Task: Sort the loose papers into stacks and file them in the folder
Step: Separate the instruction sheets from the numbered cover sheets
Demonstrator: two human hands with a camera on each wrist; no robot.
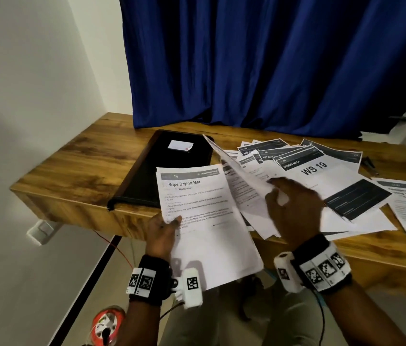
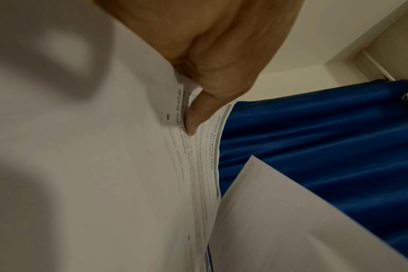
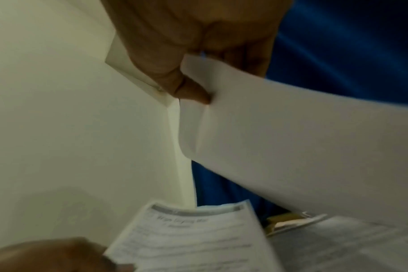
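Your left hand (image 1: 162, 233) pinches the stack (image 1: 207, 221) off the tabletop (image 1: 84, 156), right hand (image 1: 294, 208) pinches one sheet (image 1: 237, 171) (folder (image 1: 172, 168) shut), so a loose grip might scatter pages.

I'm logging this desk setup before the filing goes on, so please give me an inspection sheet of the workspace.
Surface: wooden desk, bare wood at its left end.
Job's things: black folder lies closed on the desk; loose papers fanned out to its right; "Wipe Drying Mat" stack held above the desk's front edge.
Clutter: small dark object at the desk's right, too small to identify.
Grippers: left hand grips the stack, thumb on top; right hand pinches a single sheet lifted off the pile.
Cables: red wire under the desk; orange reel on the floor.
Surroundings: blue curtain, white wall.
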